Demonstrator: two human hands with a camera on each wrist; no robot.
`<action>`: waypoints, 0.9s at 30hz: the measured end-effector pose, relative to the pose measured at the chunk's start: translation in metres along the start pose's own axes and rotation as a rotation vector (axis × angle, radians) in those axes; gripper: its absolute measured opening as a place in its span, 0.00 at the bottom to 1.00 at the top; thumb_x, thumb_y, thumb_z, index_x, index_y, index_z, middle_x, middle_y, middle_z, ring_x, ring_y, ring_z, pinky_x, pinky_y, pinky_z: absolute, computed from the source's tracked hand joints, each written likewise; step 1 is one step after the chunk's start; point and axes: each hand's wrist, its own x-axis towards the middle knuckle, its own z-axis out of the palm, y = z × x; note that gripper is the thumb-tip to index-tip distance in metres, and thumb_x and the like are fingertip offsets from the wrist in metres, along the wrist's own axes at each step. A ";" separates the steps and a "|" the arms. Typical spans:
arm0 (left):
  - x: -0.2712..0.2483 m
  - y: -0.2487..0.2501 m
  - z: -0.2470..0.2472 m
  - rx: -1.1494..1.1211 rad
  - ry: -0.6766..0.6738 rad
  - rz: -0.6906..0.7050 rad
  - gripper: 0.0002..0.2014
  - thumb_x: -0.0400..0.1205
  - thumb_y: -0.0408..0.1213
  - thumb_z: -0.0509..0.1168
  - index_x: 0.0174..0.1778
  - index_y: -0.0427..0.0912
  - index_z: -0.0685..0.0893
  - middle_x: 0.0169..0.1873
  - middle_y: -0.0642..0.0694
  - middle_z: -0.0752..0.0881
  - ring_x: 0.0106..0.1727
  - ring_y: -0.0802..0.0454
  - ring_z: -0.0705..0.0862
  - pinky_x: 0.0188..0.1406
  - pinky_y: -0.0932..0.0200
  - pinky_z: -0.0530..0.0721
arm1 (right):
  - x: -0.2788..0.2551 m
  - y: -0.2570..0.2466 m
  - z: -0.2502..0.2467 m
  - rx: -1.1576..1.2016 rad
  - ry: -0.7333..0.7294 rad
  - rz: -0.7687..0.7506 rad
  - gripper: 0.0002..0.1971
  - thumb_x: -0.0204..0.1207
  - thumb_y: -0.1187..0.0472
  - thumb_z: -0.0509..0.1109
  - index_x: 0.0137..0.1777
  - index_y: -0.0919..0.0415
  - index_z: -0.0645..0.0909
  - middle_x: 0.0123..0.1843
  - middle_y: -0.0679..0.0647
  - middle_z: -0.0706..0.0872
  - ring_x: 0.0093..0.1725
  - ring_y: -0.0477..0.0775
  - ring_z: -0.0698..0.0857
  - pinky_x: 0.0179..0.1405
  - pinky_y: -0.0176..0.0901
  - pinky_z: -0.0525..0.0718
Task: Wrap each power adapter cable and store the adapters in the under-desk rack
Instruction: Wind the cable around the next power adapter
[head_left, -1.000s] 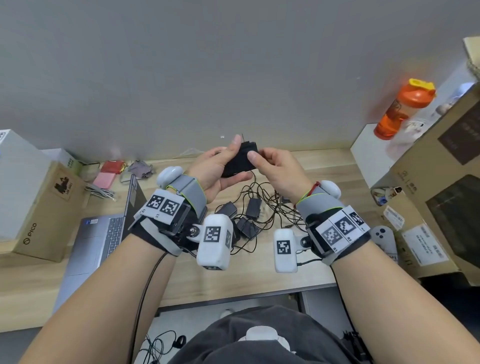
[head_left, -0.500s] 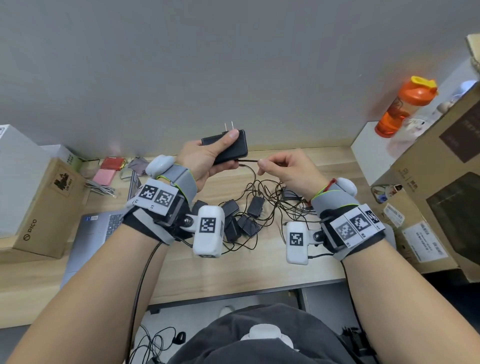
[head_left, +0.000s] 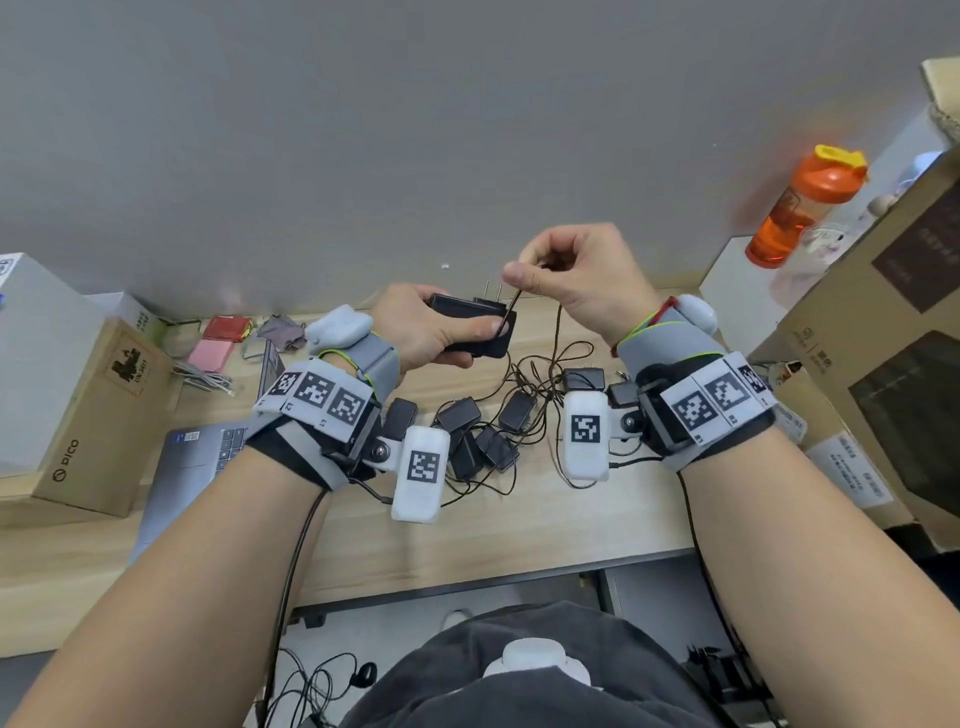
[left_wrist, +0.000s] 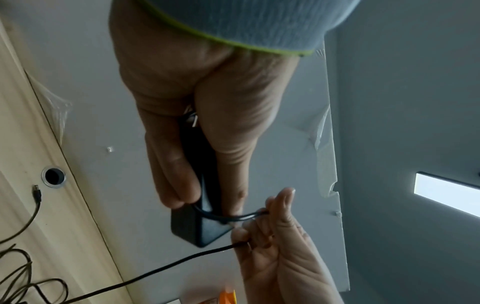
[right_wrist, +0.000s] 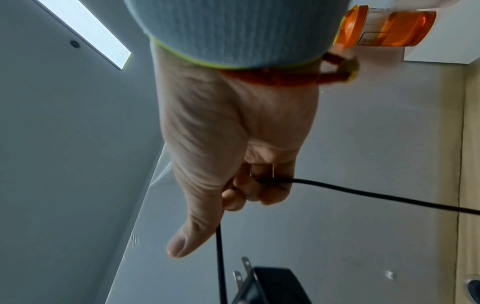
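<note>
My left hand (head_left: 441, 332) grips a black power adapter (head_left: 470, 325) above the desk, its two metal prongs (head_left: 492, 291) pointing up at the wall. Its thin black cable (head_left: 514, 304) runs up from the adapter's right end into my right hand (head_left: 563, 267), which pinches it just above and to the right. The left wrist view shows the adapter (left_wrist: 197, 224) between my fingers (left_wrist: 174, 174) and thumb, with the cable (left_wrist: 231, 217) looped across to my right hand (left_wrist: 272, 230). In the right wrist view my curled fingers (right_wrist: 249, 185) hold the cable (right_wrist: 363, 193). The slack hangs down to several other adapters (head_left: 483, 431) tangled on the wooden desk (head_left: 493, 535).
An open laptop (head_left: 192, 467) lies at the left beside a cardboard box (head_left: 93, 415). Large cardboard boxes (head_left: 893, 374) stand at the right. An orange bottle (head_left: 805, 202) stands on a white ledge. Loose cables (head_left: 322, 670) lie on the floor under the desk.
My right hand has risen from beside the adapter to above it, drawing the cable up over its right end. My left hand tilted the adapter and shifted right.
</note>
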 end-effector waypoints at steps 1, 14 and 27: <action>-0.002 0.000 0.000 0.014 -0.019 -0.009 0.14 0.68 0.34 0.82 0.44 0.35 0.86 0.39 0.44 0.89 0.32 0.50 0.90 0.33 0.62 0.89 | 0.001 -0.002 -0.001 -0.003 -0.010 -0.004 0.09 0.71 0.64 0.80 0.33 0.57 0.83 0.32 0.52 0.82 0.33 0.44 0.77 0.36 0.32 0.77; -0.023 0.001 0.002 0.025 -0.187 -0.007 0.12 0.69 0.34 0.80 0.46 0.37 0.88 0.35 0.46 0.90 0.35 0.50 0.90 0.32 0.63 0.88 | 0.010 0.007 -0.002 -0.014 0.008 -0.012 0.08 0.76 0.65 0.76 0.36 0.57 0.84 0.32 0.46 0.85 0.34 0.41 0.81 0.42 0.33 0.81; -0.017 0.006 0.005 -0.370 0.059 0.082 0.19 0.73 0.33 0.78 0.56 0.27 0.84 0.44 0.35 0.87 0.30 0.48 0.86 0.29 0.65 0.86 | -0.015 0.032 0.040 0.034 -0.148 0.132 0.16 0.87 0.65 0.60 0.37 0.55 0.79 0.23 0.47 0.69 0.23 0.43 0.64 0.23 0.34 0.61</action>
